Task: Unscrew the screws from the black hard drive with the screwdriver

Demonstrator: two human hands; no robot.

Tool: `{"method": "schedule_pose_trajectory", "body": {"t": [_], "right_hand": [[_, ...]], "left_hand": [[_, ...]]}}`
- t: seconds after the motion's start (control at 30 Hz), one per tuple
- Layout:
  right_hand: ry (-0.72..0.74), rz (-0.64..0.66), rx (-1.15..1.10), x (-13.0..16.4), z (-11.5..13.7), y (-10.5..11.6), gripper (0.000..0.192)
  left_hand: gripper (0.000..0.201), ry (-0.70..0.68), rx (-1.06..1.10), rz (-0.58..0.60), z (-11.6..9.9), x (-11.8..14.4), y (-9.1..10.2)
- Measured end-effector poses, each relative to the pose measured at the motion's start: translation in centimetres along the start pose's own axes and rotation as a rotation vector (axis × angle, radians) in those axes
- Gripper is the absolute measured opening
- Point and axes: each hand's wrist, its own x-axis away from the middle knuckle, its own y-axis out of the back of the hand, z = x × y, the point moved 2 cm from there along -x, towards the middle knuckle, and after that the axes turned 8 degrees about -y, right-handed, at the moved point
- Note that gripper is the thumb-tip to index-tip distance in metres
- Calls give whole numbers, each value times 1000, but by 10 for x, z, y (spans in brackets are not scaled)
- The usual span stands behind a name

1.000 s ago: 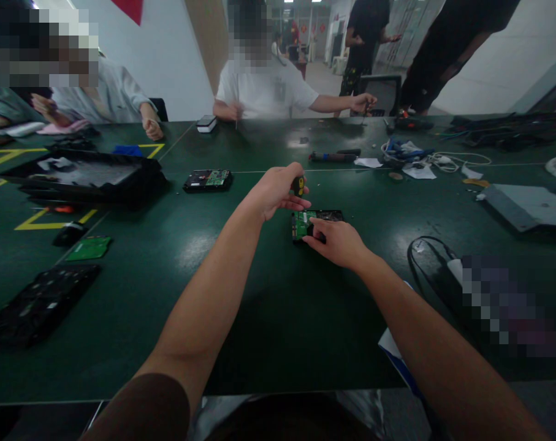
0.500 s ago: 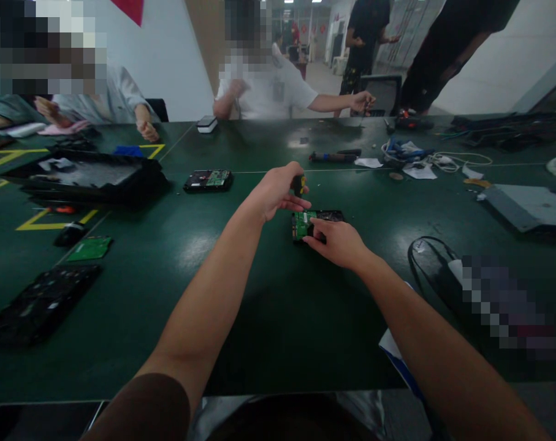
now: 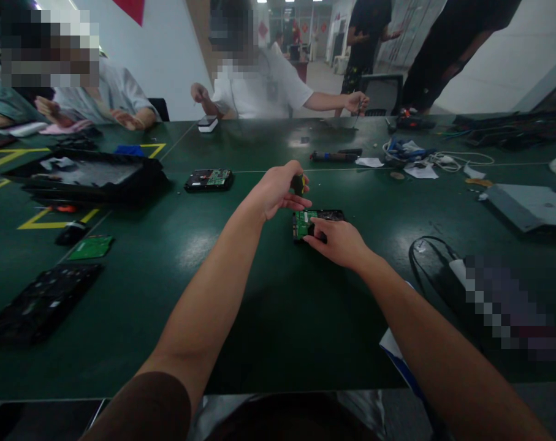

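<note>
Screwdriver handle [image 3: 298, 182] is sitting clenched in the left hand [image 3: 278, 191], poised upright over the hard drive [image 3: 318, 223], which is lying mid-table [image 3: 259, 294]. Right hand [image 3: 339, 243] is pressing its fingers onto the drive, grasping nothing.

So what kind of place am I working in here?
Most likely an electronics repair or teardown workshop. The left hand grips a screwdriver over a hard drive that the right hand steadies, a second drive lies on the shared green table, and cables sit nearby.
</note>
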Motion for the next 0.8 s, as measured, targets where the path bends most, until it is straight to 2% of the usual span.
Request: {"method": "schedule_pose_trajectory", "body": {"t": [0.17,0.4,0.63,0.8], "right_hand": [[-4,7,-12,-1,-1,-1,24],[-16,8,4,0,0,-1,25],[-2,-3,0,0,-1,-1,24],[1,-11,7,0,-2,-3,24]], "left_hand": [[39,18,34,-3,2,-2,1],[33,-57,-14,-41,5,-4,4],[33,-6,24,26,2,-1,-1],[30,5,44,-4,3,-4,3]]}}
